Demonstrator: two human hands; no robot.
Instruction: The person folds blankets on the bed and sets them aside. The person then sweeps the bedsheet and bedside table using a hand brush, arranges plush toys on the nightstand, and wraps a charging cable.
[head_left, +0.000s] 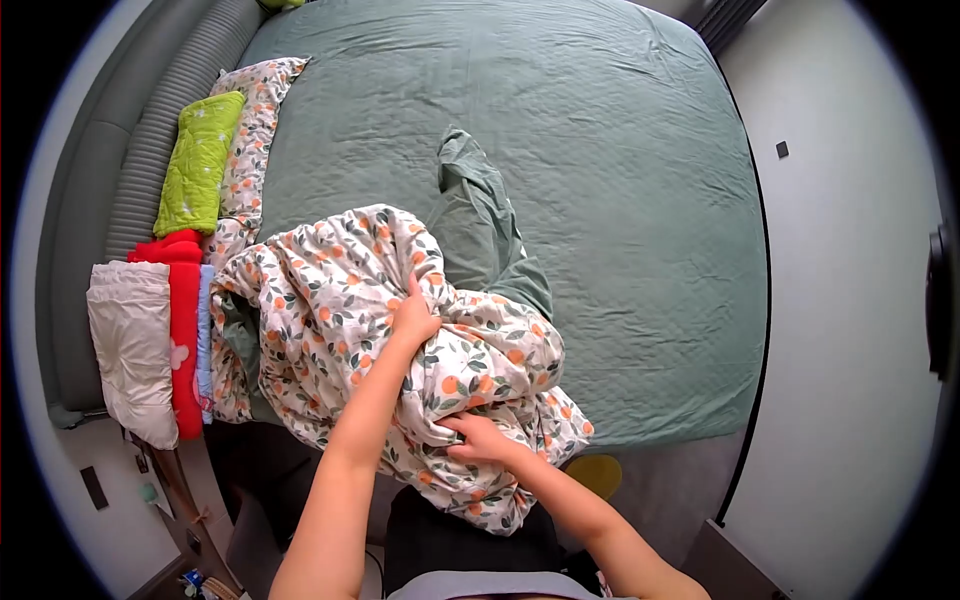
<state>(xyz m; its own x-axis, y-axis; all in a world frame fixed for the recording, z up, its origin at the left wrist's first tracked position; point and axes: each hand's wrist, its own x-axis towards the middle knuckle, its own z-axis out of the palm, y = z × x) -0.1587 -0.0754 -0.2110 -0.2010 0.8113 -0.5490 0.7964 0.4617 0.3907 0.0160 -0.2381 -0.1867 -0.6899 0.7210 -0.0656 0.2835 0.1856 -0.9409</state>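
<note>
A bunched duvet (330, 290), white with orange fruit and green leaves, lies across the near left part of the bed and hangs over its front edge. Its plain green underside (480, 220) is turned out toward the middle of the bed. My left hand (415, 318) is closed on a gathered fold near the duvet's centre, thumb pointing away from me. Lower and to the right, my right hand (478, 438) grips another fold close to the bed's edge. Some fingertips of both hands are hidden in the cloth.
A green fitted sheet (640, 240) covers the mattress. By the padded headboard (150, 170) are a patterned pillow (262, 110), a lime-green pillow (200, 165), a folded red blanket (185, 350) and a cream pillow (132, 345). A yellow round object (597, 474) is on the floor.
</note>
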